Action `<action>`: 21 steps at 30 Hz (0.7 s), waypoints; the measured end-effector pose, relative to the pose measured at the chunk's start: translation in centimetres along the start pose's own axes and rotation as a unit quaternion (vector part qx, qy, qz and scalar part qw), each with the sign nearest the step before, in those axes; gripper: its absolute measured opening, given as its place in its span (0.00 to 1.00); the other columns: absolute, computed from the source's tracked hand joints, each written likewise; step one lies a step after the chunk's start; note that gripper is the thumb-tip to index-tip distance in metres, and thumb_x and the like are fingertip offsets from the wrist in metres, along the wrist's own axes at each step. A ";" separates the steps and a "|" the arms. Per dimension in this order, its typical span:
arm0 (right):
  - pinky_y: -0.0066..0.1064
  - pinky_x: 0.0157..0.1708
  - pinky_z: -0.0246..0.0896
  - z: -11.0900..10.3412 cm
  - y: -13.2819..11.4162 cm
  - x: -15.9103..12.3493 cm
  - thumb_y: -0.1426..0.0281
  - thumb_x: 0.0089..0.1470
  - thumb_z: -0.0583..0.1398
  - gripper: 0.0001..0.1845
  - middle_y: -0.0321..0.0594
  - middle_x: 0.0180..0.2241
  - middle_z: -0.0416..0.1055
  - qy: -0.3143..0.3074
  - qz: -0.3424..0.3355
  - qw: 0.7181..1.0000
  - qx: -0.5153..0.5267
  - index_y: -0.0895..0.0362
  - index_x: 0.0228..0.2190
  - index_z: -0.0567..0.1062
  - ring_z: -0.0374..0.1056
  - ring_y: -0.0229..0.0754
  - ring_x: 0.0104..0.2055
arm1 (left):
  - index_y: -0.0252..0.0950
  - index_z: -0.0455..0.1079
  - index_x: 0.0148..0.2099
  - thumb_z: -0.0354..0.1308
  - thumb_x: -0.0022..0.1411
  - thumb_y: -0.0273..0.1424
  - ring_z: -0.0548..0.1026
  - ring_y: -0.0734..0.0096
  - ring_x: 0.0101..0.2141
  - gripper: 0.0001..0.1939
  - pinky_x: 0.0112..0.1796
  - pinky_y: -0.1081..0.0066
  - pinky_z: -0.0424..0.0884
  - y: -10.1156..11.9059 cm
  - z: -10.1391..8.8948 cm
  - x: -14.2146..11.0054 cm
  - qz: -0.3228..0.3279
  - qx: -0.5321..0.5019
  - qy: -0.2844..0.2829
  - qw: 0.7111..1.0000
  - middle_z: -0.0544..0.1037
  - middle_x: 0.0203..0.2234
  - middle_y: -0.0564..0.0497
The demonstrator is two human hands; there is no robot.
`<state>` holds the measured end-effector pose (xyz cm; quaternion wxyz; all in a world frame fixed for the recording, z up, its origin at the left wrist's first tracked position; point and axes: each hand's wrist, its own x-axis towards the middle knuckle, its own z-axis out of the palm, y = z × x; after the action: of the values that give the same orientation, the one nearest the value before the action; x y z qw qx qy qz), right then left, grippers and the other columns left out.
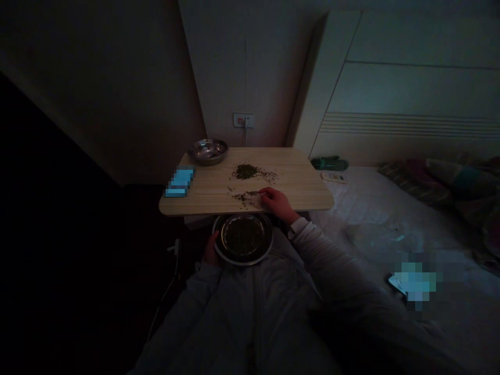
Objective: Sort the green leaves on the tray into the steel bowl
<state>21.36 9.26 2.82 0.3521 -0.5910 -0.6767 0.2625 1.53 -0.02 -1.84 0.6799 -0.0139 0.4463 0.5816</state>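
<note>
My left hand (211,249) grips the left rim of a round metal plate (269,245), held over my lap just below the table's front edge. A dark layer of small green beans (244,234) lies in the plate. On the wooden table, my right hand (276,204) rests with curled fingers, its fingertips drawn together at the right end of a thin scatter of beans (242,198). Whatever may be between those fingertips is too small to make out. Behind this scatter sits a denser heap of green beans (246,171), with loose ones spread to its right.
A shiny metal bowl (209,151) stands at the table's (304,179) back left corner, with a blurred-out phone-like screen (179,182) in front. On the right are a bed (359,200), a green bottle (331,163) and a pale remote (333,177). A white cable (159,304) hangs at left.
</note>
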 end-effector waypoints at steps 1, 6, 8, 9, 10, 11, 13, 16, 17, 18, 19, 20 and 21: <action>0.30 0.31 0.57 0.1 -0.1 0.0 0.69 0.49 0.55 0.15 0.36 0.26 0.73 0.000 -0.004 1.000 0.000 0.56 0.39 0.77 0.64 0.39 0.28 | 0.38 0.77 0.32 0.50 0.58 0.30 0.78 0.60 0.43 0.13 0.50 0.63 0.68 0.0 0.0 0.0 0.000 0.002 -0.005 1.000 0.80 0.20 0.50; 0.29 0.31 0.57 0.4 -0.5 0.3 0.70 0.49 0.56 0.14 0.36 0.26 0.73 -0.004 -0.006 1.000 0.005 0.56 0.38 0.77 0.65 0.39 0.28 | 0.37 0.77 0.32 0.49 0.58 0.31 0.77 0.58 0.44 0.14 0.50 0.61 0.68 0.2 0.3 -0.4 -0.008 0.012 0.003 1.000 0.81 0.20 0.49; 0.29 0.32 0.57 0.5 -0.7 0.4 0.71 0.49 0.56 0.14 0.37 0.27 0.74 -0.008 -0.010 1.000 -0.001 0.56 0.38 0.77 0.65 0.39 0.29 | 0.37 0.77 0.32 0.49 0.59 0.30 0.77 0.59 0.44 0.14 0.51 0.62 0.68 0.2 0.5 -0.6 -0.007 0.011 0.014 1.000 0.81 0.20 0.49; 0.29 0.32 0.57 0.5 -0.9 0.4 0.71 0.49 0.56 0.14 0.37 0.28 0.74 -0.010 -0.012 1.000 -0.007 0.57 0.38 0.77 0.65 0.39 0.29 | 0.36 0.76 0.31 0.48 0.59 0.30 0.77 0.59 0.45 0.14 0.51 0.62 0.67 0.2 0.5 -0.6 -0.004 0.010 0.018 1.000 0.81 0.20 0.48; 0.29 0.32 0.58 0.6 -1.0 0.4 0.71 0.49 0.56 0.14 0.38 0.29 0.74 -0.013 -0.017 1.000 -0.013 0.57 0.38 0.77 0.65 0.39 0.29 | 0.36 0.76 0.32 0.48 0.59 0.30 0.77 0.59 0.45 0.14 0.52 0.62 0.67 0.2 0.5 -0.5 -0.002 0.011 0.019 1.000 0.81 0.20 0.48; 0.29 0.32 0.58 0.6 -1.1 0.4 0.71 0.49 0.56 0.15 0.38 0.29 0.75 -0.017 -0.022 0.999 -0.017 0.57 0.38 0.77 0.66 0.39 0.29 | 0.35 0.76 0.32 0.49 0.59 0.30 0.76 0.59 0.46 0.14 0.52 0.62 0.66 0.2 0.5 -0.4 -0.002 0.012 0.018 1.000 0.81 0.20 0.48; 0.28 0.33 0.58 0.7 -1.4 0.4 0.71 0.50 0.56 0.15 0.37 0.29 0.75 -0.026 -0.033 0.999 -0.021 0.57 0.39 0.77 0.66 0.38 0.30 | 0.35 0.77 0.33 0.50 0.57 0.30 0.76 0.58 0.46 0.13 0.52 0.61 0.66 0.1 0.2 -0.1 -0.001 0.016 0.009 1.000 0.81 0.21 0.47; 0.27 0.34 0.59 0.9 -1.6 0.2 0.72 0.50 0.56 0.15 0.36 0.30 0.75 -0.030 -0.050 0.998 -0.023 0.57 0.40 0.77 0.66 0.37 0.30 | 0.37 0.77 0.32 0.51 0.56 0.31 0.76 0.57 0.47 0.12 0.52 0.61 0.66 -0.1 -0.2 0.4 0.004 0.015 -0.006 1.000 0.82 0.23 0.47; 0.27 0.35 0.59 1.0 -1.6 0.1 0.72 0.51 0.56 0.15 0.37 0.30 0.76 -0.033 -0.052 0.998 -0.023 0.57 0.40 0.77 0.66 0.37 0.30 | 0.37 0.77 0.31 0.52 0.55 0.31 0.76 0.58 0.46 0.11 0.52 0.61 0.66 -0.1 -0.3 0.5 0.004 0.012 -0.011 1.000 0.82 0.23 0.48; 0.28 0.34 0.59 1.1 -1.6 0.0 0.72 0.51 0.57 0.15 0.37 0.30 0.76 -0.036 -0.053 0.998 -0.023 0.57 0.41 0.77 0.67 0.37 0.30 | 0.37 0.77 0.30 0.52 0.55 0.30 0.76 0.58 0.46 0.11 0.52 0.62 0.66 -0.1 -0.4 0.6 0.003 0.008 -0.018 1.000 0.82 0.22 0.48; 0.28 0.34 0.59 1.2 -1.6 0.0 0.71 0.51 0.57 0.15 0.37 0.30 0.76 -0.040 -0.054 0.998 -0.021 0.57 0.41 0.77 0.67 0.37 0.30 | 0.37 0.76 0.29 0.53 0.55 0.30 0.76 0.58 0.46 0.11 0.51 0.62 0.66 -0.1 -0.4 0.6 0.000 0.005 -0.024 1.000 0.81 0.22 0.48; 0.28 0.34 0.59 1.3 -1.6 -0.1 0.71 0.51 0.57 0.15 0.38 0.30 0.76 -0.045 -0.054 0.997 -0.016 0.57 0.41 0.77 0.67 0.37 0.31 | 0.37 0.76 0.29 0.53 0.55 0.30 0.77 0.58 0.45 0.11 0.51 0.62 0.67 0.0 -0.3 0.5 -0.003 0.004 -0.027 1.000 0.81 0.22 0.48; 0.28 0.35 0.60 1.3 -1.5 -0.1 0.71 0.51 0.57 0.15 0.38 0.31 0.76 -0.050 -0.055 0.997 -0.009 0.57 0.41 0.77 0.67 0.38 0.31 | 0.37 0.76 0.28 0.52 0.55 0.30 0.77 0.58 0.44 0.11 0.51 0.61 0.67 0.0 -0.3 0.4 -0.003 0.005 -0.024 1.000 0.81 0.21 0.48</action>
<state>19.38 9.00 3.16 0.3265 -0.5422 -0.7273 0.2654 1.34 0.15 -2.23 0.6926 0.0025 0.4326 0.5772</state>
